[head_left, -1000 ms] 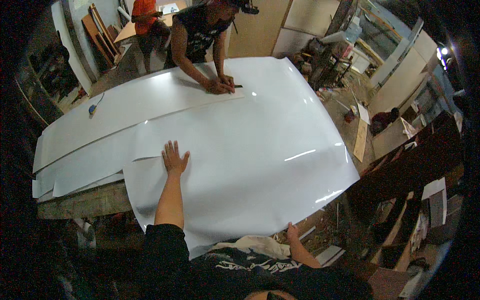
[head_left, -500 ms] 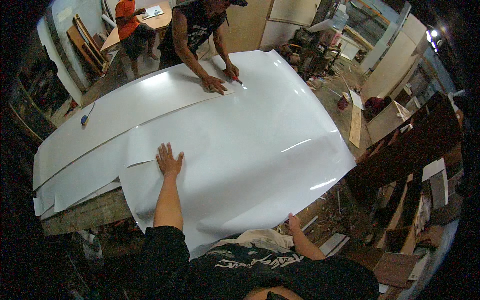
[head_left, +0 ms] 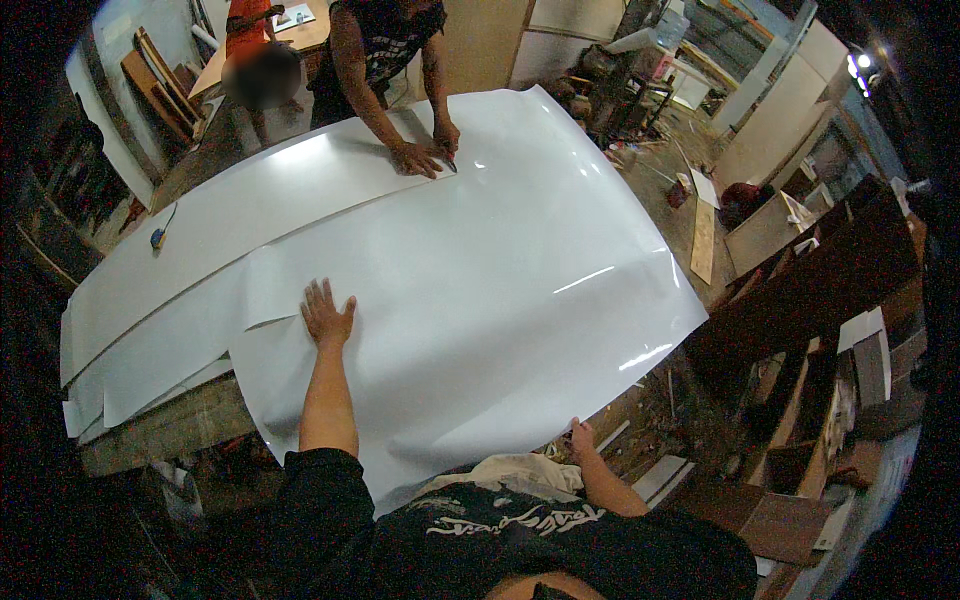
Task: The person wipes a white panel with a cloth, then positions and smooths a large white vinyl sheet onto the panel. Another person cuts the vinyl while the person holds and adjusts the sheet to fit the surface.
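Note:
A large glossy white sheet covers most of the work table, its near edge curling down in front of me. My left hand lies flat on it with fingers spread, beside a cut flap. Low at the sheet's near right edge, my right hand is closed; what its fingers hold is too small to make out. Across the table, a co-worker's hand presses on a long pale board lying over the sheet. The co-worker's other hand holds a small dark-tipped tool at the board's end.
A blue tape measure rests on the board at the far left. Another person in orange is by a back table. Dark wooden panels and scrap pieces crowd the right side. Offcuts lie near my right arm.
The co-worker's tool hand has moved left, bringing the tool to the board's end. My view has shifted slightly; both my hands keep their places at the sheet.

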The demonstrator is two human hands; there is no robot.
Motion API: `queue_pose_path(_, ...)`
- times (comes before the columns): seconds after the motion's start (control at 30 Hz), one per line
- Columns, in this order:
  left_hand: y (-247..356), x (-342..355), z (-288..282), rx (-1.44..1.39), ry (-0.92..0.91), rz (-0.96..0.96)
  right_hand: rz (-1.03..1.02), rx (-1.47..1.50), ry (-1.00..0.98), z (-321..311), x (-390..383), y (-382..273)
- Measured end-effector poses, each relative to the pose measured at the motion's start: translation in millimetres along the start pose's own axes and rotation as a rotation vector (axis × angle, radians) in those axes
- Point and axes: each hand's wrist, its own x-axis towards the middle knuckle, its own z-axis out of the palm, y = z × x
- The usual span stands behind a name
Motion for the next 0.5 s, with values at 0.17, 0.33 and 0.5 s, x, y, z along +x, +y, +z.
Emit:
queue_pose_path(0.17, -2, 4, 4, -0.013, 0.023, 0.004, 0.040, 0.030, 0.032, 3, -8, -12)
queue_pose_path(0.33, -12, 0, 8, -0.103, 0.079, 0.079, 0.156, -0.048, 0.045, 5, -38, -48)
queue_pose_path(0.5, -9, 1, 5, 0.140, -0.041, -0.027, 0.104, -0.111, -0.013, 10, -58, -76)
